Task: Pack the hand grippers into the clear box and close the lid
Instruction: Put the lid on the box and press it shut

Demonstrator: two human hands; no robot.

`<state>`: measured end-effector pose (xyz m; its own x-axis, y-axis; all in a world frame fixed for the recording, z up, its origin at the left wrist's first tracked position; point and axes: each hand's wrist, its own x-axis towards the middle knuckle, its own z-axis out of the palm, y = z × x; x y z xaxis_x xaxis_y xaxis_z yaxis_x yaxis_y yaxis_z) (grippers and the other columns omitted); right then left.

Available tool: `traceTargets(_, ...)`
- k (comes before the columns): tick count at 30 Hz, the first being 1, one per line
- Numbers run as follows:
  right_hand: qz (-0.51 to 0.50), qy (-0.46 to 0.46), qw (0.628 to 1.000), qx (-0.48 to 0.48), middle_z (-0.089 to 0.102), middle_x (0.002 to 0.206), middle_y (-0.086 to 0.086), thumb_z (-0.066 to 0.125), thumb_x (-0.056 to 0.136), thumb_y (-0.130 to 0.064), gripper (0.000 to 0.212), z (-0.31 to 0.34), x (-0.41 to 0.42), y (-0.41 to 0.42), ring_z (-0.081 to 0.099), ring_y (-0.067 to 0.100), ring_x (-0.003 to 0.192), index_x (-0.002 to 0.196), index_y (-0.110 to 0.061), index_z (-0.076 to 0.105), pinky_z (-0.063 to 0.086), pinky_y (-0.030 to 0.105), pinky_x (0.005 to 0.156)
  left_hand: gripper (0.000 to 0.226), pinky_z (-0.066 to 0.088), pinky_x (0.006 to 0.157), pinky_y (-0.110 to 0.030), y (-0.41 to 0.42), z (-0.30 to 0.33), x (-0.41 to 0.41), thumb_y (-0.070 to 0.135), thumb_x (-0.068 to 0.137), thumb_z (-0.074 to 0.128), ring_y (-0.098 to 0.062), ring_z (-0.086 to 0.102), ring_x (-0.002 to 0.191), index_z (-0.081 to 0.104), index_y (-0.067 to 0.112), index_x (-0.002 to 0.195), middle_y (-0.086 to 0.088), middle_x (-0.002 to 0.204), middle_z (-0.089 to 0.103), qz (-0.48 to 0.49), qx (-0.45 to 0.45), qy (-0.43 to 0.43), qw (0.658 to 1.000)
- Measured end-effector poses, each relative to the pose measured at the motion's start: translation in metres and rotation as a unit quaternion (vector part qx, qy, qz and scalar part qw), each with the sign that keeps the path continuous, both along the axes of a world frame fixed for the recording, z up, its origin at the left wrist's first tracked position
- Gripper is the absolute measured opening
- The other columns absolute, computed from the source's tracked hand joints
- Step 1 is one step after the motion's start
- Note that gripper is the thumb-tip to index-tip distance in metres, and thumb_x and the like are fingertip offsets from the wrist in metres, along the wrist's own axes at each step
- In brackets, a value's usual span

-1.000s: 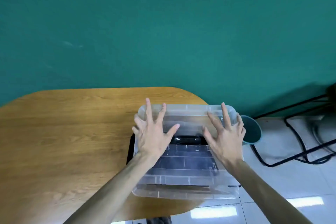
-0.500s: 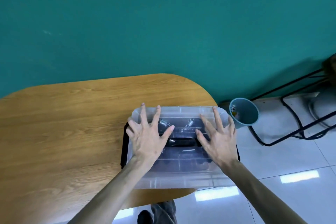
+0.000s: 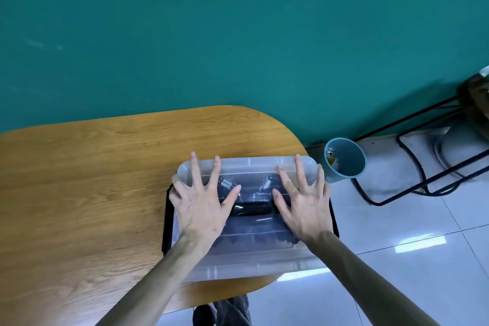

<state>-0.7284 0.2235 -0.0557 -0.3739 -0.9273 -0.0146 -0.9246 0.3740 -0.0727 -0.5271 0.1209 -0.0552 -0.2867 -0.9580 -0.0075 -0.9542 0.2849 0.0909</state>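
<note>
Against the green wall (image 3: 238, 34) stands the wooden desk (image 3: 92, 193), and at its right end, close to me, sits the clear box (image 3: 246, 267) with its lid (image 3: 248, 167) laid on top. Black latch flaps show at the box's left and right sides, though I cannot tell whether they are clipped up over the lid or hanging loose. My left hand (image 3: 201, 209) and my right hand (image 3: 304, 209) both lie flat on the lid, fingers (image 3: 194, 169) spread wide and gripping nothing, palms pressing down side by side with a gap between them. Through the plastic in that gap I can see the hand grippers (image 3: 250, 208): a dark handle lying crosswise and two coiled steel springs just beyond it. On the floor beside the box's far right corner is a blue-grey bin (image 3: 346, 159).

As I judge it, the packing is done, since no gripper lies out on the desk, and the lid is in place. What seems left is to press the lid fully home around the rim and, if they are still loose, snap the side latches.
</note>
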Motion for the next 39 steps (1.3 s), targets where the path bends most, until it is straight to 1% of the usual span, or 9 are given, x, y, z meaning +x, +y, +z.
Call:
traceTargets(3,0.012,0.009,1.0,0.016,0.013,0.168,0.012,0.026,0.101,-0.055,0.061,-0.001,-0.001,0.0,0.012,0.059,0.145,0.155,-0.027,0.035,0.036,0.063,0.105,0.081,0.037,0.098,-0.065,0.0,0.003,0.0,0.081,0.089,0.013,-0.059,0.023,0.132,0.013,0.038,0.158,-0.016,0.167,-0.004,-0.008,0.012,-0.001,1.0)
traceTargets(6,0.04,0.034,0.998,0.021,0.012,0.165,0.023,0.027,0.104,-0.05,0.061,-0.001,-0.001,-0.002,0.007,0.053,0.149,0.153,-0.015,0.038,0.026,0.065,0.113,0.082,0.025,0.108,-0.069,0.0,0.004,0.0,0.08,0.09,0.012,-0.059,0.008,0.141,0.007,0.037,0.159,-0.016,0.166,-0.013,-0.019,0.022,-0.008,1.0)
traceTargets(12,0.039,0.056,0.996,0.056,0.006,0.166,0.022,0.03,0.101,-0.053,0.063,0.001,-0.001,-0.006,0.002,0.045,0.152,0.151,-0.016,0.038,0.017,0.062,0.118,0.081,0.026,0.109,-0.066,-0.001,0.005,0.0,0.079,0.09,0.014,-0.058,0.003,0.143,0.008,0.036,0.159,-0.017,0.165,-0.014,-0.021,0.032,-0.008,0.999)
traceTargets(20,0.024,0.006,0.999,0.043,0.012,0.168,0.014,0.033,0.099,-0.055,0.064,0.005,0.0,-0.006,0.007,0.038,0.154,0.148,-0.016,0.042,0.019,0.059,0.119,0.083,0.016,0.114,-0.068,-0.004,0.015,0.003,0.078,0.092,0.013,-0.054,-0.006,0.147,0.009,0.031,0.159,-0.018,0.165,-0.014,-0.038,0.071,-0.004,0.997)
traceTargets(24,0.007,-0.02,1.0,0.019,0.014,0.168,0.011,0.029,0.101,-0.054,0.07,0.009,-0.013,0.012,0.011,0.033,0.154,0.157,-0.012,0.029,0.023,0.057,0.12,0.082,0.014,0.117,-0.065,0.007,0.021,0.031,0.073,0.096,0.019,-0.041,-0.01,0.151,0.002,0.024,0.16,-0.017,0.165,-0.014,-0.114,0.047,-0.007,0.992)
traceTargets(28,-0.04,-0.056,0.998,-0.001,0.011,0.169,0.008,0.024,0.101,-0.058,0.076,0.001,-0.022,0.048,0.01,0.031,0.155,0.161,-0.013,0.013,0.024,0.055,0.12,0.083,0.017,0.117,-0.064,0.028,0.012,0.063,0.07,0.097,0.023,-0.038,-0.004,0.152,0.005,0.019,0.16,-0.017,0.166,-0.008,-0.062,0.059,0.009,0.996)
traceTargets(33,-0.028,-0.112,0.993,-0.02,0.0,0.17,0.001,0.022,0.101,-0.059,0.075,-0.007,-0.023,0.048,0.008,0.021,0.155,0.161,-0.018,0.002,0.022,0.044,0.122,0.083,0.013,0.121,-0.059,0.028,0.007,0.061,0.071,0.097,0.015,-0.031,-0.01,0.153,-0.008,0.021,0.159,-0.007,0.166,-0.02,-0.051,0.103,0.021,0.993)
traceTargets(37,-0.041,-0.134,0.99,-0.015,-0.003,0.17,-0.003,0.022,0.101,-0.06,0.075,-0.004,-0.023,0.048,0.007,0.027,0.155,0.161,-0.022,-0.002,0.017,0.048,0.124,0.082,0.007,0.119,-0.062,0.029,0.014,0.061,0.074,0.095,0.016,-0.038,-0.013,0.15,-0.013,0.028,0.157,0.003,0.163,-0.028,-0.038,0.136,0.031,0.99)
traceTargets(39,-0.018,-0.169,0.985,-0.022,-0.004,0.169,-0.005,0.024,0.102,-0.058,0.072,0.001,-0.023,0.051,0.009,0.021,0.155,0.161,-0.025,-0.002,0.018,0.048,0.124,0.081,0.006,0.119,-0.063,0.031,0.017,0.065,0.073,0.095,0.021,-0.039,-0.016,0.149,-0.015,0.035,0.156,0.01,0.161,-0.033,-0.042,0.162,0.057,0.984)
